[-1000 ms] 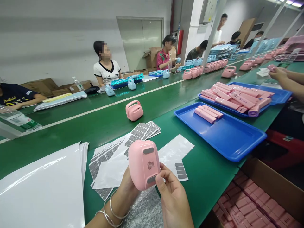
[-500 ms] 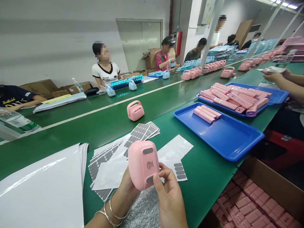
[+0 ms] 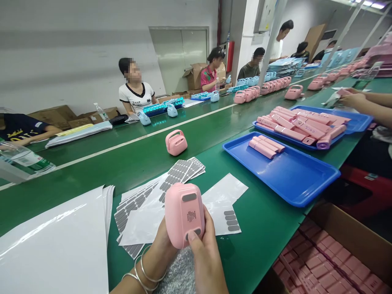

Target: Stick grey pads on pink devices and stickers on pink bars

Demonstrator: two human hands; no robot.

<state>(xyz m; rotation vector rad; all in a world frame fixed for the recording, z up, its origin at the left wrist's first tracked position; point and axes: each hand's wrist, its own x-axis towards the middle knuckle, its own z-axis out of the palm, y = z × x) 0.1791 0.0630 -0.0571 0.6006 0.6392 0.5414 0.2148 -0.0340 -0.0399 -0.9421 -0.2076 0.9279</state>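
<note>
A rounded pink plastic device (image 3: 177, 216) is held up with its underside facing me, showing small printed text and two grey oval pads. My left hand (image 3: 167, 237) grips it from behind and below, its fingers mostly hidden by the device. The thumb of my right hand (image 3: 205, 245) presses on the lower grey pad, while its fingers wrap the device's right side. Behind it on the green bench lie sheets of grey oval stickers (image 3: 134, 204). A white sheet with several grey stickers (image 3: 225, 220) sits just right of my right hand.
A blue tray (image 3: 294, 179) carries a few pink bars; another tray beyond is heaped with pink parts (image 3: 306, 122). One pink device (image 3: 176, 143) stands on the green belt (image 3: 122, 159). Large white sheets (image 3: 58, 241) lie left. A carton of pink parts (image 3: 337, 261) sits lower right. Co-workers sit opposite.
My right thumb has moved left and down onto the lower pad, and the right fingers have gone from pinching at the edge to wrapping the device's side. The device has turned slightly.
</note>
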